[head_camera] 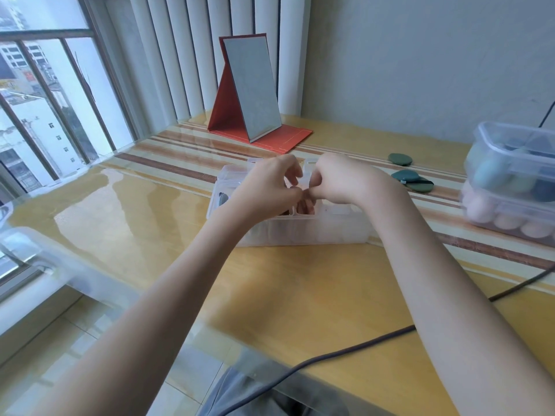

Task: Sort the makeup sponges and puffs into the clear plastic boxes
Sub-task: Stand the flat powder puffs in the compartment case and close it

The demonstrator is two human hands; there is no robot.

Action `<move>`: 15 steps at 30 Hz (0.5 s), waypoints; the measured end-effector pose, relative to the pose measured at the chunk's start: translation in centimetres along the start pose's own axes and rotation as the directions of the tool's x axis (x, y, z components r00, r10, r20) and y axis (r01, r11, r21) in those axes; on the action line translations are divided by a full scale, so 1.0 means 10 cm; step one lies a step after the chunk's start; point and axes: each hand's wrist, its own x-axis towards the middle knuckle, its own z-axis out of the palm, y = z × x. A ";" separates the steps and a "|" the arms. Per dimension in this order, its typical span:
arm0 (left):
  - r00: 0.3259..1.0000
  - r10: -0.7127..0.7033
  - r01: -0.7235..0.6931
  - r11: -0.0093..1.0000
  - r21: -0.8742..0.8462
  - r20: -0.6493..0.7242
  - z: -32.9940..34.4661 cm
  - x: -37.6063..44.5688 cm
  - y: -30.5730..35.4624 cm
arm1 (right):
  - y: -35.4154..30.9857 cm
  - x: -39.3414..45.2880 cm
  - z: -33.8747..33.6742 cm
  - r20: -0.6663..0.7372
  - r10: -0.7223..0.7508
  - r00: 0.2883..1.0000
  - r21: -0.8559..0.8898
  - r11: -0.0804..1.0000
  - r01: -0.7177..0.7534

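The open clear box (288, 226) is set at the middle of the table (150, 229) and taken as the landmark. Behind it, nearer the wall, a folding mirror (252, 88) is stood upright. To its right, three flat puffs (410, 172) are laid on the table. Further right, two lidded boxes (513, 181) are stacked, with sponges held inside. Directly above the landmark, the left hand (267, 187) and the right hand (339, 178) are met. Before it, a cable (345, 352) is run across the table.
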 end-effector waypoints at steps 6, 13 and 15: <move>0.999 0.034 -0.036 0.997 0.073 0.028 0.01 -0.01 0.00 | -0.01 -0.01 -0.01 -0.195 0.021 0.981 -0.003 1.000 -0.022; 0.996 0.094 -0.093 0.991 0.099 -0.009 0.00 -0.02 -0.02 | -0.02 0.07 0.09 -0.117 0.055 0.992 -0.050 0.997 -0.061; 0.996 0.091 -0.090 0.989 0.120 0.003 0.01 -0.02 -0.01 | 0.01 0.05 0.03 -0.161 0.044 0.986 0.025 0.999 -0.040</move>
